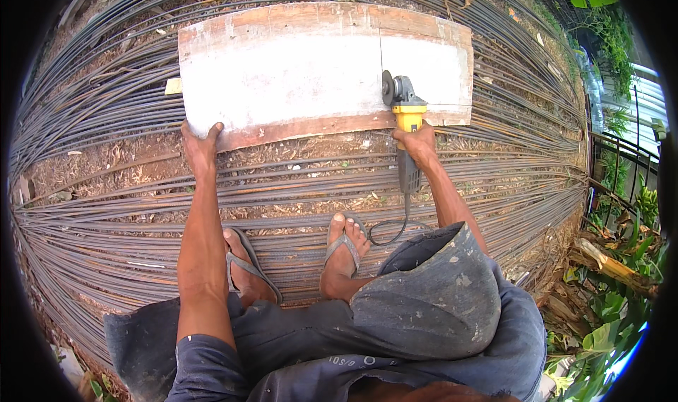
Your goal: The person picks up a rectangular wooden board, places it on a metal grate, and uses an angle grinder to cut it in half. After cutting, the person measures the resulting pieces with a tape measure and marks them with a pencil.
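A long board (296, 70), white in the middle with bare brown margins, lies across steel bars before me. My left hand (202, 145) grips its near left edge, thumb on top and the other fingers hidden below. In my right hand (418, 142) is a yellow and grey angle grinder (409, 112), its body wrapped by my fingers. The grinder's disc (388, 88) stands upright over the board's right part, at the lower end of a thin dark line (381, 49) running to the far edge. Whether the disc touches the board or spins, I cannot tell.
Many long steel rebars (296, 197) spread under the board and my sandalled feet (342, 250), over soil and dry leaves. The grinder's black cord (404, 225) loops beside my right foot. Green plants (607, 317) and a dark metal fence (618, 144) border the right side.
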The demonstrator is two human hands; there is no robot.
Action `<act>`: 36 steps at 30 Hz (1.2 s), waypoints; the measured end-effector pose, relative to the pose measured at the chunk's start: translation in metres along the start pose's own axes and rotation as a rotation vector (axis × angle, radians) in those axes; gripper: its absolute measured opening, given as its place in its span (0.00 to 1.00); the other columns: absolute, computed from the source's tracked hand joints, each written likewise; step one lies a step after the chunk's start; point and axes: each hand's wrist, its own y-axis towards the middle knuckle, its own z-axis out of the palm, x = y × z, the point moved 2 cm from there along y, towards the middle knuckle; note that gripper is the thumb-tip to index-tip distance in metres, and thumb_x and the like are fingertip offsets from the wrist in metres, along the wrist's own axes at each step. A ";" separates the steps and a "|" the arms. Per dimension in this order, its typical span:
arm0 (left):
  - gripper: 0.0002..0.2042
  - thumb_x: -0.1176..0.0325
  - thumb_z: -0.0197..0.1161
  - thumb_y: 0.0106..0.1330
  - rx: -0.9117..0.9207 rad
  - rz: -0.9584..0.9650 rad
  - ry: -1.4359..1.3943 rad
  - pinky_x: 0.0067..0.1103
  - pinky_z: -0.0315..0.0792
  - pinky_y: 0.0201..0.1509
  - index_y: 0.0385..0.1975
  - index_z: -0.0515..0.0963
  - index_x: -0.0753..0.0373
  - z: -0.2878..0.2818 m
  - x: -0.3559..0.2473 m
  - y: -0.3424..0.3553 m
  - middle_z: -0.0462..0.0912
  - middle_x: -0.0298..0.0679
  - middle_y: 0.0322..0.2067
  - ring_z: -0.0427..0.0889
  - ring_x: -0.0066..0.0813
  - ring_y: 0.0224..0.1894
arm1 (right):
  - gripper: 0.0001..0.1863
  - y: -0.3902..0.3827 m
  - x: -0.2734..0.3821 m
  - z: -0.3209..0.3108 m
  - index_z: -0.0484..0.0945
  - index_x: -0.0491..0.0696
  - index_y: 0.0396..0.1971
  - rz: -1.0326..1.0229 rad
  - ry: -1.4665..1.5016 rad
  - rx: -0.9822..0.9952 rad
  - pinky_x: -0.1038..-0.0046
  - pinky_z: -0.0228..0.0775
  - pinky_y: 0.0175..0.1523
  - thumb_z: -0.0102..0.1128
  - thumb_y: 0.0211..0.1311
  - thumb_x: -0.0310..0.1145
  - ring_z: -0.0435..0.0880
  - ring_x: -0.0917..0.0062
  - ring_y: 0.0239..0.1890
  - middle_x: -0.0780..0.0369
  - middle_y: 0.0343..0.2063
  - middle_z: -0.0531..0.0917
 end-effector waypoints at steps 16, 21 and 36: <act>0.49 0.48 0.77 0.47 0.009 -0.018 0.026 0.44 0.69 0.65 0.68 0.61 0.61 -0.002 -0.004 -0.001 0.74 0.61 0.57 0.73 0.58 0.60 | 0.17 -0.028 0.025 -0.011 0.83 0.36 0.26 0.027 -0.044 0.010 0.69 0.74 0.29 0.72 0.41 0.36 0.83 0.74 0.24 0.56 0.22 0.85; 0.49 0.48 0.77 0.47 0.010 -0.013 0.030 0.44 0.69 0.65 0.68 0.61 0.61 -0.002 -0.006 -0.002 0.74 0.61 0.57 0.73 0.58 0.61 | 0.16 -0.028 0.024 -0.011 0.83 0.37 0.24 0.043 -0.024 0.015 0.70 0.73 0.27 0.72 0.41 0.35 0.82 0.75 0.23 0.57 0.21 0.84; 0.50 0.48 0.76 0.48 0.017 -0.005 0.031 0.40 0.67 0.66 0.69 0.60 0.64 -0.007 -0.011 -0.005 0.73 0.61 0.59 0.72 0.56 0.63 | 0.21 -0.012 0.019 -0.011 0.81 0.36 0.37 -0.037 0.279 -0.005 0.72 0.76 0.34 0.73 0.43 0.31 0.84 0.75 0.30 0.58 0.30 0.85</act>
